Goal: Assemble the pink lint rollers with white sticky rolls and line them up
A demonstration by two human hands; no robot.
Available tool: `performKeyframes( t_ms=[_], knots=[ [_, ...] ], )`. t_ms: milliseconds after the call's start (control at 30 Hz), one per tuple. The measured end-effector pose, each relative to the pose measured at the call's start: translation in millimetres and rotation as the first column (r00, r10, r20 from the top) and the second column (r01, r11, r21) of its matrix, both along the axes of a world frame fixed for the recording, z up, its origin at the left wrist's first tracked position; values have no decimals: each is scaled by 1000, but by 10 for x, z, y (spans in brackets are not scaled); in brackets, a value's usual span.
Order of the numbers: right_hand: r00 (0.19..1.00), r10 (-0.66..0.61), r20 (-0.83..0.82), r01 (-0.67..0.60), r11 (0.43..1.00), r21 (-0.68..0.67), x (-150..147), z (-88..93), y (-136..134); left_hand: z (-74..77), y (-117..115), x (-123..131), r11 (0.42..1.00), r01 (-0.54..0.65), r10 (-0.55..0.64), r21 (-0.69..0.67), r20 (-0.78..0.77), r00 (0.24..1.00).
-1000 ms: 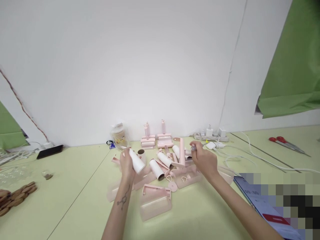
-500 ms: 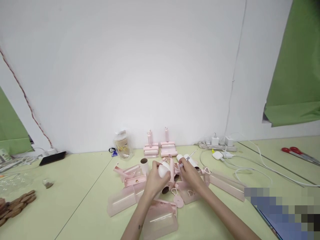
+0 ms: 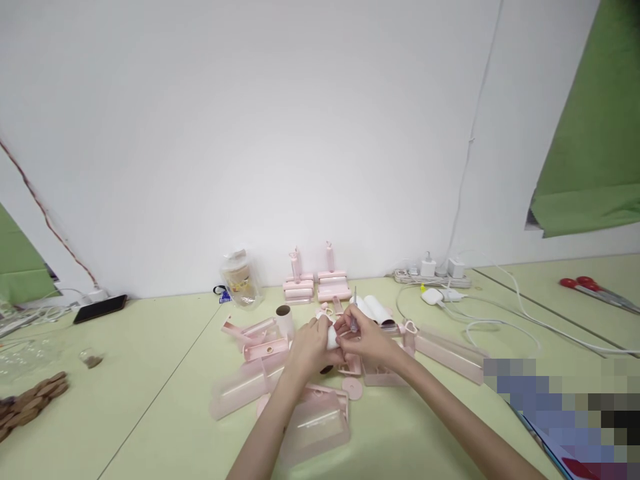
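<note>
Grn tbl (image 3: 135,353): L fingers (image 3: 317,327) grip roll (image 3: 331,338), R fingers (image 3: 350,345) w/ screwdrvr (image 3: 355,323).

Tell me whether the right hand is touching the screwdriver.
Touching: the head view shows the right hand gripping the screwdriver by its handle, shaft pointing up.

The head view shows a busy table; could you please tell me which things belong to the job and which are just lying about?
Likely part of the job:
- white roll
- screwdriver
- translucent pink covers
- pink disc

Apparently just lying about:
- red-handled scissors
- black phone
- power strip
- bagged cup
</note>
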State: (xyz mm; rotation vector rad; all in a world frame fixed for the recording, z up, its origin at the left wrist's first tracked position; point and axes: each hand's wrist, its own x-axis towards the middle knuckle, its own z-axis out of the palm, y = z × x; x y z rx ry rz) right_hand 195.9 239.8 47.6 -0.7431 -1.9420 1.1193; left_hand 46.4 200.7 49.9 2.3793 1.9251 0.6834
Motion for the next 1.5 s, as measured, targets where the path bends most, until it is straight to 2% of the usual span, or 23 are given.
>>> performKeyframes(
  t_ms=[200, 467, 700, 867, 967, 1133, 1267, 1367, 1500],
  knots=[
    [999, 22, 23, -22, 999, -26, 24, -5, 37, 46, -38, 28, 999, -8, 6, -38, -58, 998],
    [1000, 29, 4, -29, 999, -42, 48, 16, 90, 41, 18, 45, 998, 13, -16, -67, -43, 999],
    [997, 3, -80, -11, 996, -93, 203, 130, 346, 227, 226, 185, 996, 66, -62, -65, 59, 996],
    [995, 39, -97, -50, 992, -114, 397, 235, 350, 295, 305, 218, 990, 128, -121, -63, 110, 987],
    [998, 18, -64, -25, 995, -101, 525, 196, 272, 259, 320, 146, 988, 134, -125, -81, 101, 987],
    [990, -21, 142, 22, 1000, -10, 680, -5, 122, 112, 373, -16, 983, 149, -147, -107, 23, 989],
    [956, -168, 242, 141, 982, 125, 671, -101, 180, -3, 342, -50, 982, 166, -167, -93, -4, 986],
    [918, -298, 260, 242, 943, 226, 629, -87, 256, -71, 267, 46, 994, 103, -103, -44, 12, 995],
    [887, -370, 277, 287, 910, 299, 653, -27, 204, -149, 238, 274, 997, -61, 57, 47, 85, 995]
  ],
)
